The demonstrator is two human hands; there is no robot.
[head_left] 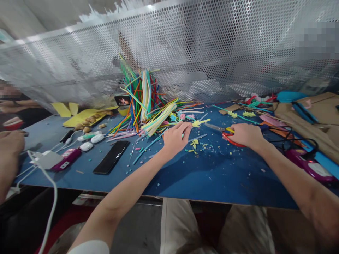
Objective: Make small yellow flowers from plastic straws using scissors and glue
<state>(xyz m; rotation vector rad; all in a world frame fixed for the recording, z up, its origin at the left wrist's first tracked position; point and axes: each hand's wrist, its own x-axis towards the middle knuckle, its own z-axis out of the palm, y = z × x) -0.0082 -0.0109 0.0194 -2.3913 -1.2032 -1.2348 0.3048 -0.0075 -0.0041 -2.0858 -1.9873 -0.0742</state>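
The yellow pipe cleaner [202,122] is pinched by the left hand [176,137] over the middle of the blue counter [201,180]. A red-handled tool [227,135] is gripped in the right hand [246,135], its tip pointed left. Coloured pipe cleaners [159,120] are heaped at the far left, beyond a black phone [111,157].

Tufted yellow stem [199,122] sticks out just beside a red-handled tool [227,136].

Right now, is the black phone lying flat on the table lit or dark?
Dark: the black phone shows no glow or image.
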